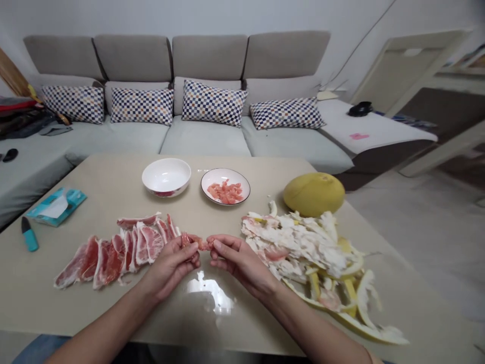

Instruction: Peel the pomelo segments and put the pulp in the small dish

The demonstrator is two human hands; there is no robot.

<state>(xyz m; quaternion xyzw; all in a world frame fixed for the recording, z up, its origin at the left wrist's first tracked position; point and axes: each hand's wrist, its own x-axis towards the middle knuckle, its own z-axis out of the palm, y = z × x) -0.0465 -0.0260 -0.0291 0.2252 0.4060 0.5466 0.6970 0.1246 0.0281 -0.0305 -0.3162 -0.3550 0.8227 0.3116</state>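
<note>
Fruit bits [227, 192] lie on a plate [215, 176] near a white bowl [166, 177]. Left hand [173, 264] and right hand [241, 261], fingers curled, pinch maybe one pink piece [203, 245].

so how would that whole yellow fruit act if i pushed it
The yellow fruit would probably roll, given its rounded sides. It looks bulky, so likely fairly heavy. Pushed nearer, it might be slowed by the peel pile in front.

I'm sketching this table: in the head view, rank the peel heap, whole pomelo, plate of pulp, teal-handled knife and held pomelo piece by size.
1. Peel heap
2. Whole pomelo
3. Plate of pulp
4. Teal-handled knife and held pomelo piece: unsure, as the piece is partly hidden.
</note>
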